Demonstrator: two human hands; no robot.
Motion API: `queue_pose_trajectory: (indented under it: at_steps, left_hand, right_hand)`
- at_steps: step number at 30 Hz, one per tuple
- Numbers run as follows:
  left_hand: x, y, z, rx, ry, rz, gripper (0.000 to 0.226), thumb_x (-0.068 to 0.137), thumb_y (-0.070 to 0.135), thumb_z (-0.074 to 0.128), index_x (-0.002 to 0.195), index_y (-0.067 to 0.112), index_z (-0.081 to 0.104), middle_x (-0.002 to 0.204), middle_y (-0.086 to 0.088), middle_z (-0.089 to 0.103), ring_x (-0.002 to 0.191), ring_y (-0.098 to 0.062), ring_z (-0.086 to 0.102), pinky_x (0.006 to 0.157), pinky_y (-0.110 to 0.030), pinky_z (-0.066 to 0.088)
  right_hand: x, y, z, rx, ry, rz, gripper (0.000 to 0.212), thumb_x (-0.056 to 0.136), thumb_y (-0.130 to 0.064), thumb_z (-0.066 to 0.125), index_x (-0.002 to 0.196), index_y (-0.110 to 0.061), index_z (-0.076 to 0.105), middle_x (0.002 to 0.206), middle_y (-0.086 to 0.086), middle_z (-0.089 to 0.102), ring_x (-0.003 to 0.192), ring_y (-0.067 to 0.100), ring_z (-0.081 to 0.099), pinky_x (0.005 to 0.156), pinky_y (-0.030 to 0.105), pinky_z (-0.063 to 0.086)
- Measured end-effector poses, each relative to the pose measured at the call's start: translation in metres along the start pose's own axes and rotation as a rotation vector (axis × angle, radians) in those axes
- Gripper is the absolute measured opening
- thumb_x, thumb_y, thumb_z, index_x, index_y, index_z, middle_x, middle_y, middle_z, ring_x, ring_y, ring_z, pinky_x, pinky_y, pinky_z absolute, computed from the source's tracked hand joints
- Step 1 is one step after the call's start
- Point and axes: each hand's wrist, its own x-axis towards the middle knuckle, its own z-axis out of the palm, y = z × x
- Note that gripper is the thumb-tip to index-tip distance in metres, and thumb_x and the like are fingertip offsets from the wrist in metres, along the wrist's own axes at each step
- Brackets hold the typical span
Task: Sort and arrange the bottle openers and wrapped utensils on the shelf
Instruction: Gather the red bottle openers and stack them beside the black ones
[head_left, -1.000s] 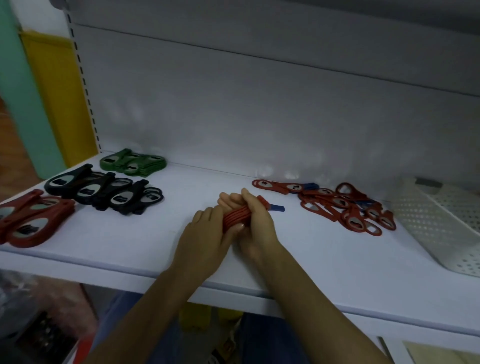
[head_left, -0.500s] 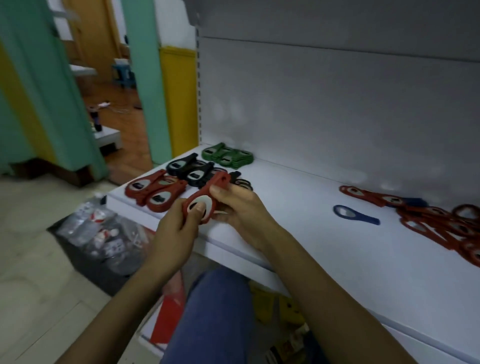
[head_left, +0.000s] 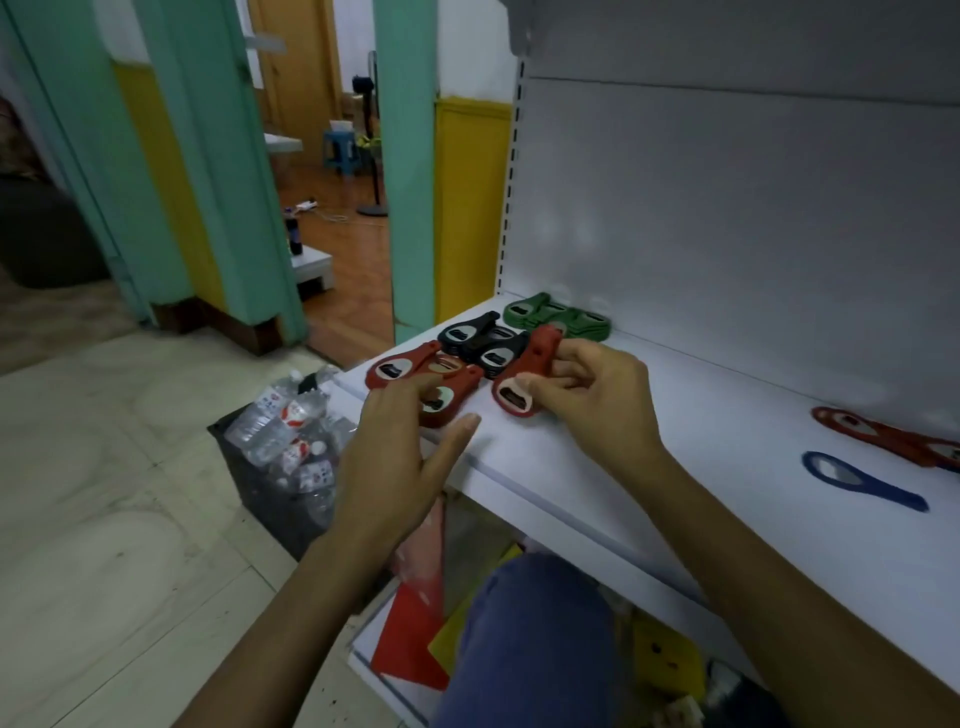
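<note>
My right hand (head_left: 587, 400) grips a stack of wide red bottle openers (head_left: 522, 382) just above the white shelf (head_left: 649, 467), beside the sorted groups at its left end. My left hand (head_left: 400, 447) lies with straight fingers touching the red openers (head_left: 410, 366) lying at the shelf's front left corner. Behind them lie the black openers (head_left: 480, 340) and, furthest back, the green openers (head_left: 556, 314). A slim blue opener (head_left: 857, 475) lies alone at the right, with slim red openers (head_left: 893, 436) behind it at the frame edge.
A black crate of plastic water bottles (head_left: 291, 436) stands on the tiled floor left of the shelf. My blue-clad knee (head_left: 535, 639) is below the shelf edge, over red and yellow sheets (head_left: 415, 634) on a lower shelf. A grey back panel (head_left: 727, 234) closes the shelf behind.
My view and both hands swung left from the shelf's middle to its left end with the red stack. My left hand let go of the stack and now touches the lying red openers.
</note>
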Motion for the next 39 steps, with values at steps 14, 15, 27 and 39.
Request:
queue_pose_trajectory:
  at_steps: [14, 15, 27, 39]
  left_hand:
    - [0.015, -0.033, 0.017, 0.197, -0.177, 0.300, 0.068, 0.085, 0.050, 0.052, 0.133, 0.001, 0.047, 0.137, -0.014, 0.050, 0.130, -0.027, 0.043, 0.109, -0.032, 0.026]
    - [0.015, -0.033, 0.018, 0.194, -0.186, 0.299, 0.067, 0.087, 0.049, 0.049, 0.133, 0.001, 0.048, 0.137, -0.014, 0.051, 0.130, -0.027, 0.044, 0.109, -0.035, 0.029]
    - [0.015, -0.039, 0.022, 0.200, -0.164, 0.384, 0.047, 0.095, 0.037, 0.042, 0.126, 0.004, 0.057, 0.131, -0.010, 0.056, 0.127, -0.025, 0.048, 0.107, -0.037, 0.033]
    - [0.023, -0.012, 0.018, 0.215, -0.151, 0.524, 0.042, 0.092, 0.028, 0.049, 0.126, 0.004, 0.056, 0.137, -0.010, 0.051, 0.128, -0.026, 0.045, 0.105, -0.042, 0.037]
  right_hand:
    - [0.015, 0.036, 0.035, -0.748, -0.175, -0.847, 0.041, 0.054, -0.015, 0.092, 0.091, -0.006, 0.076, 0.080, 0.009, 0.075, 0.061, 0.023, 0.070, 0.047, 0.030, 0.056]
    - [0.016, 0.035, 0.035, -0.738, -0.205, -0.862, 0.037, 0.057, -0.014, 0.090, 0.089, -0.006, 0.076, 0.079, 0.008, 0.075, 0.060, 0.022, 0.070, 0.046, 0.029, 0.055]
    - [-0.005, 0.037, 0.026, -0.574, -0.203, -0.519, 0.026, 0.086, -0.032, 0.059, 0.072, -0.011, 0.065, 0.071, 0.000, 0.063, 0.064, 0.019, 0.057, 0.052, 0.033, 0.049]
    - [-0.009, 0.032, 0.000, -0.648, -0.215, -0.449, 0.018, 0.086, -0.027, 0.062, 0.087, -0.011, 0.070, 0.083, 0.003, 0.068, 0.076, 0.022, 0.061, 0.066, 0.034, 0.049]
